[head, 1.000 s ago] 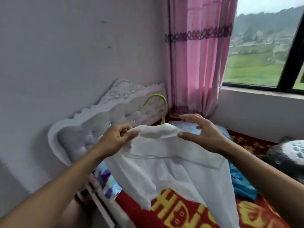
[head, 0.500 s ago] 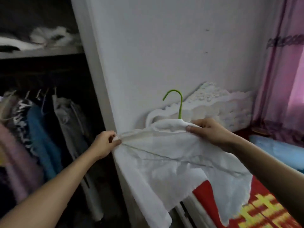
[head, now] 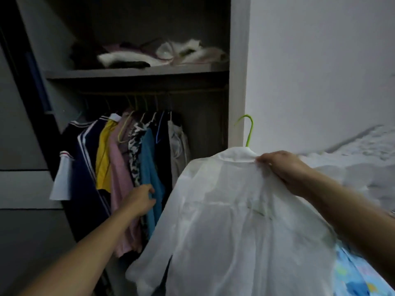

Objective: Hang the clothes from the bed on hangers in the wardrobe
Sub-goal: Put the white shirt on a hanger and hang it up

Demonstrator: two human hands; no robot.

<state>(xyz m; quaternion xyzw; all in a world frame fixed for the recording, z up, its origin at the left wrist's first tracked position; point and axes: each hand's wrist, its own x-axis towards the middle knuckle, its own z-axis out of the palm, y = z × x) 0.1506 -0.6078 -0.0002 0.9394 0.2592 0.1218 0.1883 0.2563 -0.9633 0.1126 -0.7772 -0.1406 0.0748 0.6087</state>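
Observation:
A white shirt (head: 224, 221) hangs on a green hanger (head: 249, 131) whose hook sticks up in front of the wardrobe's side panel. My right hand (head: 282, 167) grips the shirt's collar and the hanger beneath it, holding it up in front of the open wardrobe. My left hand (head: 141, 201) reaches into the wardrobe and touches the hanging blue garment (head: 149, 180), fingers curled against its edge. The wardrobe rail (head: 149, 92) carries several hung clothes.
A shelf (head: 136, 72) above the rail holds folded white and pink items. The wardrobe's white side panel (head: 237, 82) stands right of the rail, with bare rail between it and the hung clothes. A white headboard (head: 352, 163) lies behind my right arm.
The view swung left from the bed to the open wardrobe. My left hand let go of the shirt and reached to the hung clothes. My right hand now carries the shirt alone.

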